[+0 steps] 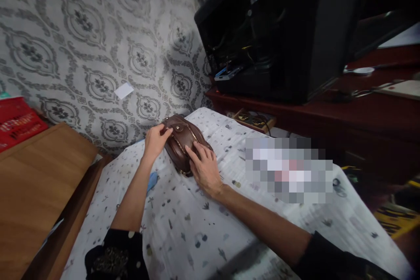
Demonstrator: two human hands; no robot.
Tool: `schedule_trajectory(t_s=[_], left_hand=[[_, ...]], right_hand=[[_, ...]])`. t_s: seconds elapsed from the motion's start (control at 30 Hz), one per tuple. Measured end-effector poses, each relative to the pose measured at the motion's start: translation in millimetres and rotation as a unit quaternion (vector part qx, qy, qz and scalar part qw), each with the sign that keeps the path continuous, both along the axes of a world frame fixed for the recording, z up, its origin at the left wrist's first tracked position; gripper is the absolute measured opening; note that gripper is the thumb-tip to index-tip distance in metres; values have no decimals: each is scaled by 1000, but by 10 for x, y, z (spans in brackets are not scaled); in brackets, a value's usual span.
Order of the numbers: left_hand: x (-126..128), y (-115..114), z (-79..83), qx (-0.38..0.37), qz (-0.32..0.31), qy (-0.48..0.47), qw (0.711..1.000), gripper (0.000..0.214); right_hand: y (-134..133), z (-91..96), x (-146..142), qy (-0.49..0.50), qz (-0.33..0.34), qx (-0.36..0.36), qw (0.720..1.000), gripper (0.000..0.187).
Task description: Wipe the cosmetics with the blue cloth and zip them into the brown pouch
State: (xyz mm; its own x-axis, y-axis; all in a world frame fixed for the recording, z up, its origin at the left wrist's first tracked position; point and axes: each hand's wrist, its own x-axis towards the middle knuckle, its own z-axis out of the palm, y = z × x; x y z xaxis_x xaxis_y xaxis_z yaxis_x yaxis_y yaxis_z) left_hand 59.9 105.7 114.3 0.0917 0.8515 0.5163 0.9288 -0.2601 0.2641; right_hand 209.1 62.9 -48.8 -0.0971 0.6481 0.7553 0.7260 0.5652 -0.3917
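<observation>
A brown leather bag (183, 135) with zips and a small round metal stud lies on the white printed cloth (183, 227). My left hand (155, 141) is at the bag's far left side, thumb and forefinger pinched together by a zip line. What sits between those fingertips is too small to make out. My right hand (206, 168) rests on the near right part of the bag, its fingers stretched out and apart over the leather. Close to my left forearm, a small blue item (152, 181) lies on the cloth, partly hidden by the arm.
A wooden cabinet (46, 175) with a red bag (19, 124) on it stands at the left. On the right, a dark red desk (367, 109) holds a black case (262, 43). A small wooden tray (256, 120) and a blurred-out patch (288, 170) are beyond my right arm.
</observation>
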Motion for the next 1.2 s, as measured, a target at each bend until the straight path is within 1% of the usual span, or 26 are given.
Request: schedule_trajectory(t_s=[0.07,0.13,0.2,0.27,0.4,0.5,0.57,0.67,0.77,0.87,0.93,1.1,1.2], left_hand=[[21,-28,-12,-1,18,0,1000,29],[48,-53,-23,-5,25,-7,1000,25],[78,-86,-30,-7,24,-12,1000,18],[109,-130,-31,-3,25,3,1000,13],[153,-217,-18,-3,20,50,999,12],[148,-250,-41,-7,13,47,999,13],[118,-256,-104,-3,1,15,1000,12],[36,-250,-270,21,-36,-35,999,10],[-59,-232,-448,41,-44,-78,995,22],[-129,-208,-528,26,-42,-103,993,28],[-159,-195,-513,6,-52,-102,993,29],[-195,-201,-417,-44,-80,-92,992,33],[-157,-260,-396,-26,-66,-62,996,32]], right_hand=[[4,-9,9,-5,0,4,1000,53],[6,-13,11,-13,-2,8,1000,53],[6,-10,5,-23,-8,9,1000,53],[3,3,-7,-36,-19,3,999,55],[-11,54,-20,-62,-27,-12,998,60],[-29,92,-16,-68,-22,-16,997,63],[-39,106,-12,-65,-20,-17,998,66],[-48,111,-8,-57,-12,-21,998,67],[-51,109,-4,-52,-5,-31,998,66],[-49,109,2,-53,-2,-36,998,66],[-47,112,5,-55,-4,-34,998,62],[-55,127,6,-69,-18,-17,997,56],[-61,124,-1,-78,-23,-8,997,56]])
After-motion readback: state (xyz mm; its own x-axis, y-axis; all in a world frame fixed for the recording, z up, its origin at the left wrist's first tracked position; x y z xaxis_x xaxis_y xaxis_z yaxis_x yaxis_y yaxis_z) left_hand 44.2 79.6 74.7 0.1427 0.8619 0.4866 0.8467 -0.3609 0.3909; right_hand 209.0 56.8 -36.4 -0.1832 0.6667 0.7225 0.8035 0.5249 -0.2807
